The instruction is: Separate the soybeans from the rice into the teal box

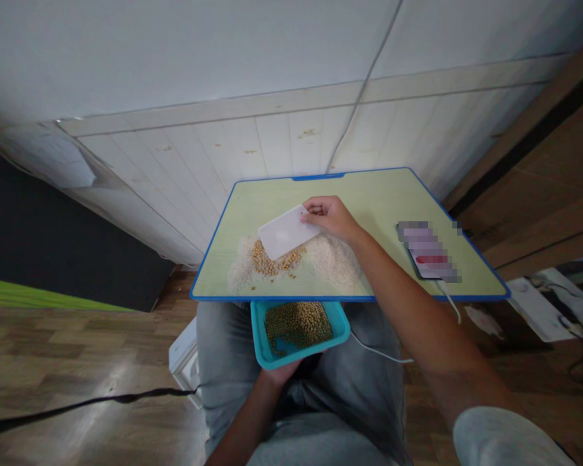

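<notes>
- The step in hand looks like working loose yellow beans (272, 264) on the surface (369, 194) with a flat white card (286, 233), while a teal tray (342, 330) waits below the near edge.
- The right hand (328, 215) pinches the card by its right end, thumb on the upper face and the other fingers curled; the card slants over part of the beans, and whether its lower edge touches the surface I cannot tell.
- The left hand (280, 374) supports the tray from below at its near side, over the lap; its fingers are hidden, so I cannot tell how they close.
- The beans on the surface lie between two spreads of fine pale grain, a left heap (243, 260) and a right heap (339, 262), with a few strays nearer the edge.
- More beans (311, 320) already cover much of the tray's bottom, so the work seems partly done.
- As I judge it, bringing beans toward the tray calls for a low, flat card, a short pull clear of both heaps, and the tray close under the edge.
</notes>
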A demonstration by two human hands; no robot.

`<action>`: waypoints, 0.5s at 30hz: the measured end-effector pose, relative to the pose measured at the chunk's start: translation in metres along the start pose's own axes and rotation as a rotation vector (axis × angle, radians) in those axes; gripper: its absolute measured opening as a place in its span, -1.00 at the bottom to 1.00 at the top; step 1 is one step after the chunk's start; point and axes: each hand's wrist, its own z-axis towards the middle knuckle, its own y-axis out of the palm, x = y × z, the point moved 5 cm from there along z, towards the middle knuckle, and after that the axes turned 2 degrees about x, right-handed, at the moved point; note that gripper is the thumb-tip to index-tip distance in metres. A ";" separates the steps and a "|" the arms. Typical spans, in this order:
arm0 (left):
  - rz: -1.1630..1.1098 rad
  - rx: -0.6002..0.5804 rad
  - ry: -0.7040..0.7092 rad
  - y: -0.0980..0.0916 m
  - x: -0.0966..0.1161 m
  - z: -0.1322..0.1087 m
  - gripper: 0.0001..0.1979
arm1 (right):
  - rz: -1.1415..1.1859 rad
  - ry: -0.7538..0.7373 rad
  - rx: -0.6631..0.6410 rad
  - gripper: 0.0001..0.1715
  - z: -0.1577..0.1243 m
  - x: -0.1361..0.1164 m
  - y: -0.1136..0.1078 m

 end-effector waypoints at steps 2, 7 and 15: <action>-0.012 0.016 0.003 0.001 0.001 -0.001 -0.21 | 0.015 0.018 -0.021 -0.68 0.000 0.001 0.002; -0.017 0.013 0.017 0.003 0.005 -0.004 -0.21 | 0.018 0.035 -0.022 -0.68 -0.002 -0.001 0.000; 0.034 -0.023 0.019 0.001 0.004 -0.005 -0.20 | 0.028 -0.056 0.097 -0.58 0.000 -0.001 0.001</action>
